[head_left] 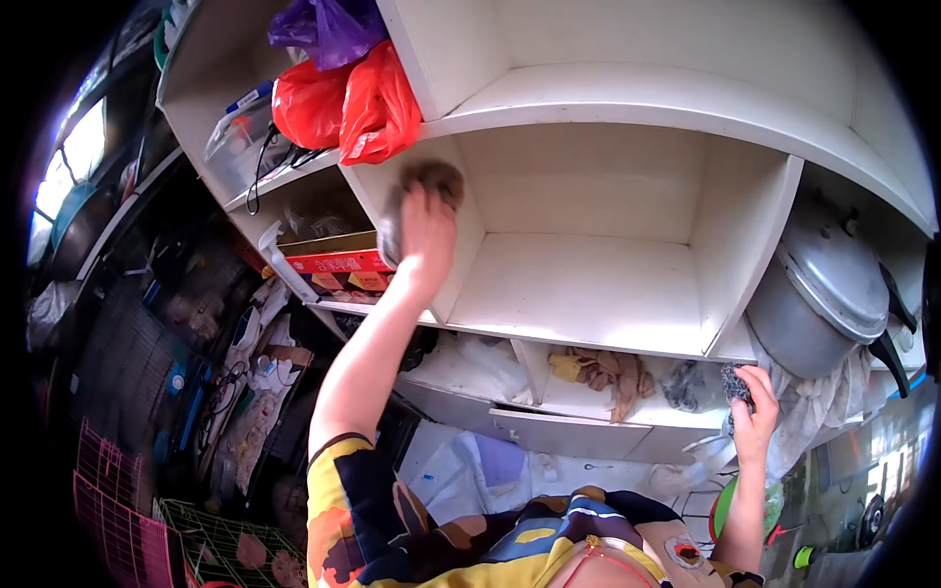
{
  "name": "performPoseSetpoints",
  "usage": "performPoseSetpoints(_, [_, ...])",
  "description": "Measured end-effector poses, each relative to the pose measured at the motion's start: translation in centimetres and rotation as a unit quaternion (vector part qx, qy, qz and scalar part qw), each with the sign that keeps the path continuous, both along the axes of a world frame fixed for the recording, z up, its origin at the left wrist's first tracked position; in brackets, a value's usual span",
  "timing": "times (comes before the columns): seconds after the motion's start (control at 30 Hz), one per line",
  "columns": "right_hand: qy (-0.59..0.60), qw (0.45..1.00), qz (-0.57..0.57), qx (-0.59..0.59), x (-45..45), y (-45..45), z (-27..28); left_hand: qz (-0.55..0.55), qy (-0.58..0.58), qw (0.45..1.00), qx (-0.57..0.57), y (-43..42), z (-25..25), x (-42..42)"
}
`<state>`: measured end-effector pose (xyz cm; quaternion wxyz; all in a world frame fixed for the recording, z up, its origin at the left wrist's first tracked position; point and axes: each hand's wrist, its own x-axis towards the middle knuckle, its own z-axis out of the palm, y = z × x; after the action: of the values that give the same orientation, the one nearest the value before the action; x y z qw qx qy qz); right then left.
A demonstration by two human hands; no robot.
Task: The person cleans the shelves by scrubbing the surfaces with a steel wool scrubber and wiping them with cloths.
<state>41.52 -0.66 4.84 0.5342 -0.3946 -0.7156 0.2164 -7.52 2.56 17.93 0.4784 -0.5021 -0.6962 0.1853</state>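
Note:
My left hand (428, 235) is closed on a greyish-brown cloth (392, 227), blurred by motion. It presses the cloth to the left upright panel of the white cabinet (578, 274), by the front edge of a bare compartment. On the right, my right hand (755, 416) grips a dark grey, speckled scouring pad (733, 384) in front of the lower shelf. It hangs below a large metal pressure cooker (818, 304) with black handles, apart from it.
Red plastic bags (377, 103) and a purple bag (328, 29) bulge out at upper left. Below them sits a red box (338, 265). A crumpled tan cloth (618, 377) lies on the low shelf. Wire cages (118, 519) stand at lower left.

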Motion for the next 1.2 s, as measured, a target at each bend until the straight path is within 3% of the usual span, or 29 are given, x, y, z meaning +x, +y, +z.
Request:
performPoseSetpoints(0.07, [-0.002,1.000,-0.002,-0.002,-0.3,-0.3,0.5,-0.020,-0.014,0.994,0.109,-0.1,6.3,-0.2])
performPoseSetpoints(0.1, [0.001,1.000,0.003,0.009,-0.6,-0.3,0.6,-0.088,-0.050,0.980,0.173,-0.1,7.0,-0.5])
performPoseSetpoints(0.13, [0.002,1.000,0.004,0.006,-0.8,-0.4,0.6,-0.092,-0.073,0.982,0.148,-0.7,7.3,0.0])
performPoseSetpoints(0.17, [0.004,1.000,0.009,0.005,-0.8,-0.2,0.4,-0.160,-0.017,0.971,0.177,-1.2,6.8,-0.7])
performPoseSetpoints(0.27, [-0.011,1.000,0.003,0.026,-0.6,0.1,-0.1,-0.198,0.056,0.954,0.219,0.1,6.5,-1.8])
performPoseSetpoints(0.33, [-0.011,1.000,-0.010,0.019,-0.2,0.0,0.2,-0.119,0.055,0.975,0.180,1.3,6.2,-2.3])
performPoseSetpoints(0.5, [-0.009,0.999,-0.038,0.037,0.4,-0.7,1.2,-0.049,0.062,0.984,0.157,7.0,7.4,-2.6])
performPoseSetpoints(0.57, [-0.021,0.997,-0.043,0.061,0.8,-1.1,1.1,-0.184,-0.140,0.948,0.217,9.4,7.4,-3.9])
performPoseSetpoints(0.6, [-0.025,0.997,-0.053,0.058,1.3,-1.3,0.8,-0.162,-0.027,0.956,0.241,10.1,6.8,-4.6])
performPoseSetpoints(0.63, [-0.027,0.996,-0.063,0.053,1.7,-1.5,0.4,-0.166,-0.026,0.956,0.242,9.9,7.3,-4.0])
performPoseSetpoints(0.7, [-0.017,0.996,-0.073,0.039,2.2,-2.2,0.7,-0.138,-0.164,0.959,0.187,9.5,7.8,-2.7])
performPoseSetpoints(0.73, [-0.006,0.996,-0.080,0.028,2.5,-2.7,0.9,-0.142,-0.166,0.958,0.185,10.6,7.6,-3.3])
performPoseSetpoints(0.8, [-0.012,0.994,-0.094,0.045,3.1,-3.2,1.2,-0.283,-0.008,0.911,0.298,14.1,6.6,-6.3])
performPoseSetpoints(0.83, [-0.016,0.992,-0.106,0.064,3.3,-3.3,1.3,-0.286,-0.008,0.910,0.301,15.2,6.1,-6.9])
performPoseSetpoints(1.0, [0.033,0.991,-0.124,0.035,3.7,-4.7,1.8,-0.274,-0.256,0.907,0.193,18.6,4.5,-8.2])
performPoseSetpoints(1.1, [0.038,0.983,-0.139,0.118,0.3,-4.0,6.3,-0.395,-0.388,0.796,0.244,13.3,2.6,2.4])
performPoseSetpoints(1.2, [-0.011,0.958,-0.129,0.256,-3.0,-1.3,12.0,-0.402,-0.482,0.741,0.239,9.9,0.8,7.1])
